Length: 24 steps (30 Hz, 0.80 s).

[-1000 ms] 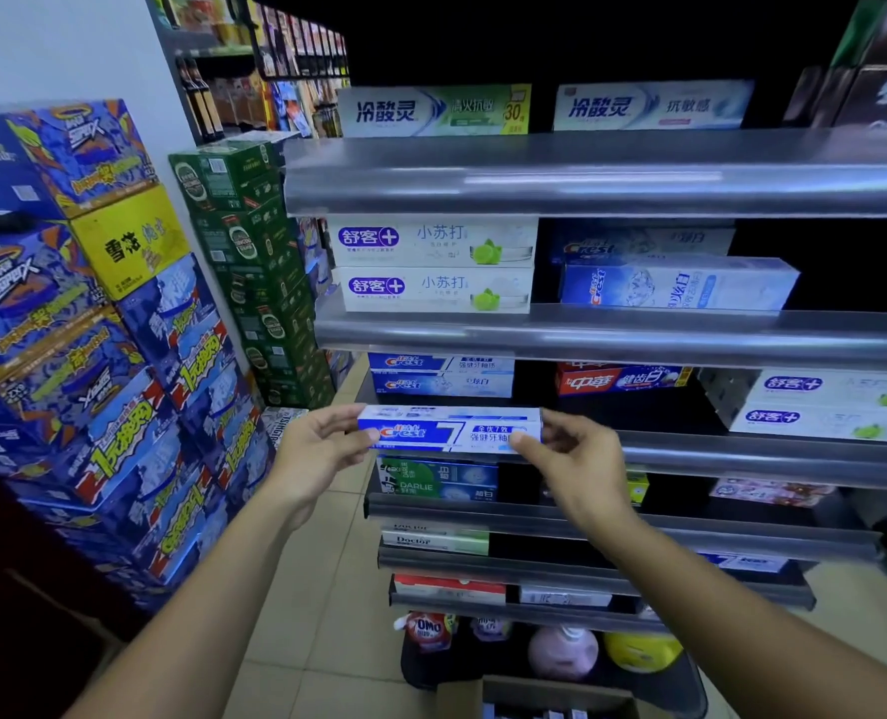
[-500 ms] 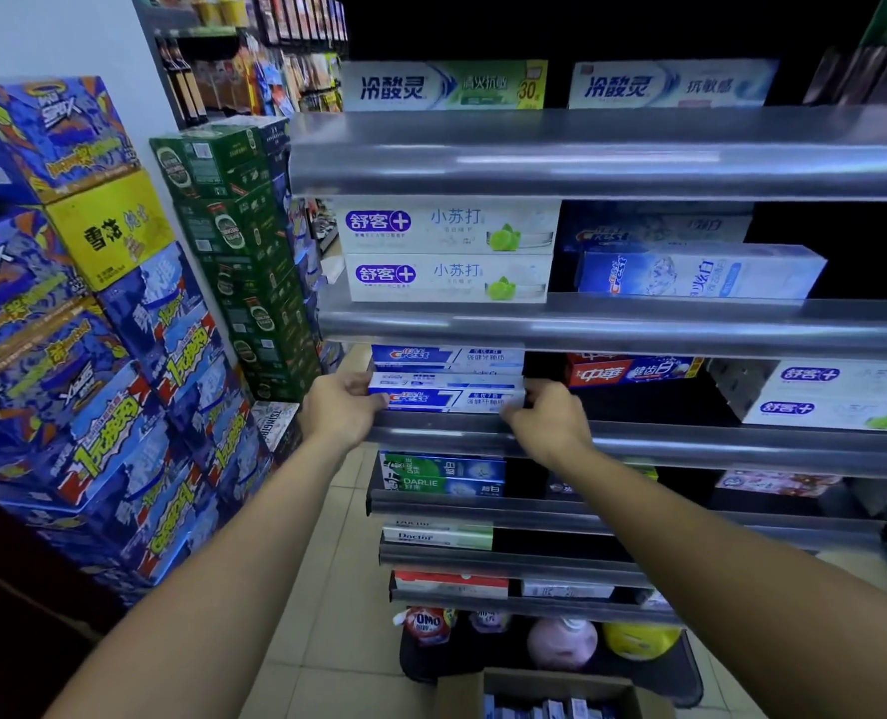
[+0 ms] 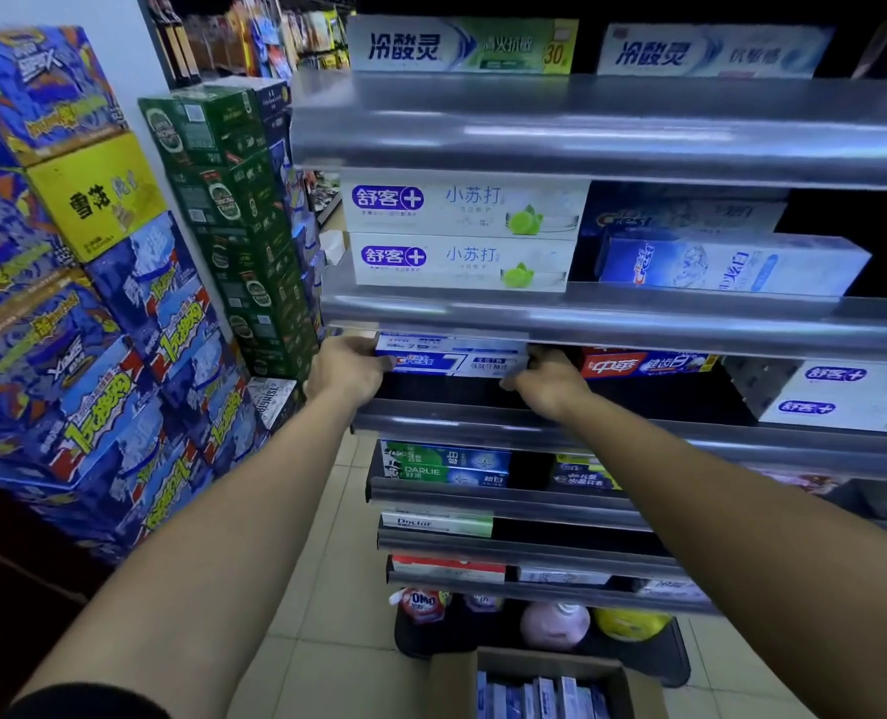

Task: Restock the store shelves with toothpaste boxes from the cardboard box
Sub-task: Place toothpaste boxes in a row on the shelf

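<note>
While your hands are held apart, each one grips an end of a blue-and-white toothpaste box (image 3: 452,363). Your left hand (image 3: 348,368) curls round its left end and your right hand (image 3: 548,378) pinches its right end. The box lies lengthwise with its label toward you, inside the third shelf (image 3: 462,417) down of those in view, just above the grey rim. I cannot tell whether it rests on the shelf floor. A matching box (image 3: 446,342) shows just above it, and a red box (image 3: 644,365) sits to its right. Down on the tiled floor (image 3: 327,640) a cardboard box (image 3: 457,677) stands open (only partly in view), with several toothpaste boxes (image 3: 540,695) standing on end inside.
</note>
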Tool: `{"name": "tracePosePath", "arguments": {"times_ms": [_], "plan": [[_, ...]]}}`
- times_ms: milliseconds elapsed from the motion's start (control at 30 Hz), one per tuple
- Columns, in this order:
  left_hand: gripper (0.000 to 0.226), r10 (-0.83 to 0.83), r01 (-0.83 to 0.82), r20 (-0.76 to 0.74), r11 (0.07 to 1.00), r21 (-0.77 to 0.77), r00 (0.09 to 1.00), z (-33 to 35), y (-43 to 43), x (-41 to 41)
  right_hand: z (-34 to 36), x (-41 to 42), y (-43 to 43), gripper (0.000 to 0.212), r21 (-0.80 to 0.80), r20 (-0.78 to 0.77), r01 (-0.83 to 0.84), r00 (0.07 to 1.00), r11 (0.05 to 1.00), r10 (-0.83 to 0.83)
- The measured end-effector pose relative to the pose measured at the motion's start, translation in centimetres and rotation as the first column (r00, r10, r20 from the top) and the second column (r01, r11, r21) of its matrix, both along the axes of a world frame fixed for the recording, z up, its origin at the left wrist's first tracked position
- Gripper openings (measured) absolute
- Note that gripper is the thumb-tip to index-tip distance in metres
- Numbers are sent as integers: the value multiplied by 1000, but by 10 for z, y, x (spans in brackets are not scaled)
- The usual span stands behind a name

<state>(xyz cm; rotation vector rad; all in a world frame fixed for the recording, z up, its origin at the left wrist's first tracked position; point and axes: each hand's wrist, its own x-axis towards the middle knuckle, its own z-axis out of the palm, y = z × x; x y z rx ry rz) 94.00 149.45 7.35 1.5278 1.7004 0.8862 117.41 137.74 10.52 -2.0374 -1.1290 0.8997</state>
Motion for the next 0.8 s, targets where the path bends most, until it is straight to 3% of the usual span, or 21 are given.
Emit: {"name": "tracePosePath", "arguments": {"times_ms": [100, 200, 300, 367, 400, 467, 600, 700, 800], "plan": [[46, 12, -11, -35, 1000, 20, 999, -2, -6, 1, 1, 4, -3, 41, 22, 81, -17, 997, 1000, 16], [43, 139, -108, -132, 971, 214, 981, -8, -40, -4, -1, 4, -36, 38, 237, 298, -44, 954, 970, -29], [24, 151, -23, -162, 798, 603, 975, -38, -101, -12, -21, 8, -93, 31, 574, 345, -168, 937, 801, -51], [13, 55, 90, -188, 730, 678, 981, -76, -145, -12, -53, 16, -131, 21, 676, 347, -217, 937, 704, -44], [12, -1, 143, -213, 744, 653, 977, -103, -166, -9, -76, 22, -147, 18, 674, 339, -227, 940, 702, -21], [18, -102, 223, -255, 832, 508, 962, -164, -212, 1, -131, 34, -176, 15, 577, 251, -185, 967, 796, 42], [21, -192, 204, -220, 978, 32, 956, -295, -300, 31, -270, 64, -232, 15, 170, 27, -70, 997, 983, 67], [18, -214, 165, -127, 935, -315, 969, -391, -357, 58, -380, 82, -270, 12, -176, -102, -9, 995, 984, -9], [29, -269, 155, -124, 811, -564, 955, -480, -396, 88, -479, 95, -297, 5, -482, -209, 44, 964, 875, -163]]}}
